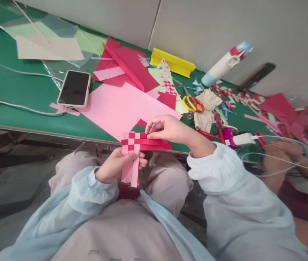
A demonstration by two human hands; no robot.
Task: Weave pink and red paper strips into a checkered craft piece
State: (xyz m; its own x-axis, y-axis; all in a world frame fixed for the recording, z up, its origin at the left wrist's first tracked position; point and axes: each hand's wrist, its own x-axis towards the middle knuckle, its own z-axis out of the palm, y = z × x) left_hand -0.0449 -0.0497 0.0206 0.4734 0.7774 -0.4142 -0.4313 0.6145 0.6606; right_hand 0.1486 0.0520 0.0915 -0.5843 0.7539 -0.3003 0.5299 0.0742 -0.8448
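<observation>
A woven paper piece in a pink and red checker pattern is held over the table's front edge. Its pink strips hang toward me and its red strips point right. My left hand is closed on the pink strips, thumb on top just below the checks. With thumb and fingertips, my right hand pinches a red paper strip at the upper right of the weave. Under and behind the hands lies a large pink paper sheet, partly past the table edge.
On the green table lie a phone with white cables, red sheets and scissors. Farther right are a bottle, paper scraps and a white plug. Another person's hands are at the right edge.
</observation>
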